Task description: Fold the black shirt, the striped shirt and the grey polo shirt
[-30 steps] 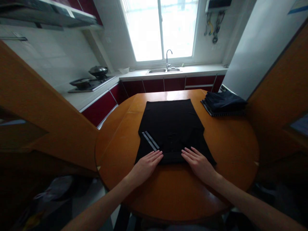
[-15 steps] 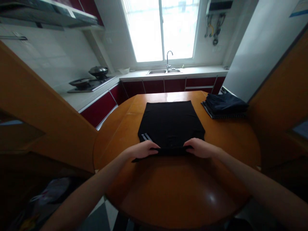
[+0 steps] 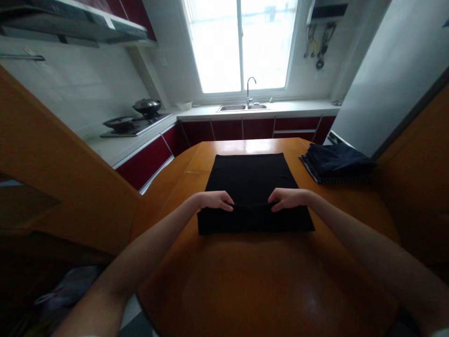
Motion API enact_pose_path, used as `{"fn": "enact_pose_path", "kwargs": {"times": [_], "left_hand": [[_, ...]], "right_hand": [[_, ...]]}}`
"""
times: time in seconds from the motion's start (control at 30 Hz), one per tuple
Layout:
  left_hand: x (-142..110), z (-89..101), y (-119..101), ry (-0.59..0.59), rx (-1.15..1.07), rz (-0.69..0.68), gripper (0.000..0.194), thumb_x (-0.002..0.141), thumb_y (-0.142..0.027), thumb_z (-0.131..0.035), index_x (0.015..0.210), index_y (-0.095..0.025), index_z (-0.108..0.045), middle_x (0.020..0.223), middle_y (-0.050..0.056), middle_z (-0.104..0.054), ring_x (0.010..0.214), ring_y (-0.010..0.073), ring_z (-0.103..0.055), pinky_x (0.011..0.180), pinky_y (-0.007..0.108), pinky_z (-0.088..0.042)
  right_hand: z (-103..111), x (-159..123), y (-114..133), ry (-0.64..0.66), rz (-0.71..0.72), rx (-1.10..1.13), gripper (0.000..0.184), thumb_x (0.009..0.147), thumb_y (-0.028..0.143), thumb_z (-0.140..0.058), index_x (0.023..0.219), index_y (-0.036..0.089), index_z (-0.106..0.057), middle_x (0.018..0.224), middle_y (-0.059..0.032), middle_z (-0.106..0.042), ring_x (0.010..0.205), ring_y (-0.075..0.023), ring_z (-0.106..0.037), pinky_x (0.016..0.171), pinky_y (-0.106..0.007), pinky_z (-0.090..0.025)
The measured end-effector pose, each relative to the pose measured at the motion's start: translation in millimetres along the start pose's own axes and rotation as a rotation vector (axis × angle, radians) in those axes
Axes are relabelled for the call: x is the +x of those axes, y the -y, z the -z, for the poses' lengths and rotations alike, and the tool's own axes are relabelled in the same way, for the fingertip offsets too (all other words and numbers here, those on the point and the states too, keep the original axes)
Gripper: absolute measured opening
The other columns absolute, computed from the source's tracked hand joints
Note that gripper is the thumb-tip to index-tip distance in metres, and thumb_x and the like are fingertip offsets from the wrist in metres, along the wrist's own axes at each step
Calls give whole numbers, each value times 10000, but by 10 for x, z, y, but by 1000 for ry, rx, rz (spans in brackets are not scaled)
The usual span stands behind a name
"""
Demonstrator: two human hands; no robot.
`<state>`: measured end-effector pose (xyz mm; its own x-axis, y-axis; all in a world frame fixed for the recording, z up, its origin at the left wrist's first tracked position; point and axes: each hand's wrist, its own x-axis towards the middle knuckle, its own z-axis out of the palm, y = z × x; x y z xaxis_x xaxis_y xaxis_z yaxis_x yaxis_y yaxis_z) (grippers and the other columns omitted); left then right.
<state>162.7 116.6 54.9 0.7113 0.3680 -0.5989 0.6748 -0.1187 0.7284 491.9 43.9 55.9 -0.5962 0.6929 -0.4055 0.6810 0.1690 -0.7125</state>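
Note:
A black shirt (image 3: 250,175) lies spread on the wooden table in front of me, its near part folded over toward the far side. My left hand (image 3: 218,200) pinches the folded edge left of its middle, thumb toward me. Right of the middle, my right hand (image 3: 283,199) pinches the same edge with bent fingers. Both hands sit just above the cloth, a short span apart. The fold forms a straight near border across the shirt, and the layers beneath it are hidden.
The rounded wooden table (image 3: 252,281) fills the foreground. A stack of folded dark clothes (image 3: 338,164) rests at its far right. Beyond are a counter with a sink (image 3: 233,107), a stove (image 3: 140,125) with two pans, and a fridge (image 3: 372,84) at right.
Both hands have moved away from me, carrying the pinched near edge over onto the shirt. The pale stripes at its left are now covered. The view has shifted slightly.

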Motion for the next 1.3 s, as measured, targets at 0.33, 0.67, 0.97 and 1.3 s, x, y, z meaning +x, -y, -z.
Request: {"fn": "enact_pose_path", "kwargs": {"times": [0.33,0.67,0.97,1.3], "left_hand": [[453,694,2,83,3,44,377,698,-514,-813,884,-189,-773,781,22,-754,676,168,-676,707,268,-542],[807,1191,19,94,-37,120,395,666,-500,-848,890,-186,-765,802,41,-755,709,197,-693,742,314,-568],[984,1422,36,17,34,148,389,646,-473,-843,885,-178,-758,816,45,-753,745,207,-698,723,299,-560],[1087,1377,-53,-140,249,109,272,623,-413,-822,749,-186,-741,729,-8,-707,723,177,-624,689,248,-459]], "right_hand": [[509,443,-179,19,-112,82,304,698,385,-759,894,152,-763,828,-32,-738,727,-171,-634,649,-244,-464],[893,854,-417,-17,-173,73,359,660,393,-795,930,156,-778,912,-54,-767,807,-207,-681,700,-263,-500],[1086,1021,-468,-28,-206,-9,345,684,357,-756,957,147,-773,888,-44,-762,780,-199,-674,677,-258,-489],[1099,1124,-466,-110,-287,-160,357,639,317,-802,955,152,-794,925,-42,-763,892,-231,-675,762,-266,-482]]}}
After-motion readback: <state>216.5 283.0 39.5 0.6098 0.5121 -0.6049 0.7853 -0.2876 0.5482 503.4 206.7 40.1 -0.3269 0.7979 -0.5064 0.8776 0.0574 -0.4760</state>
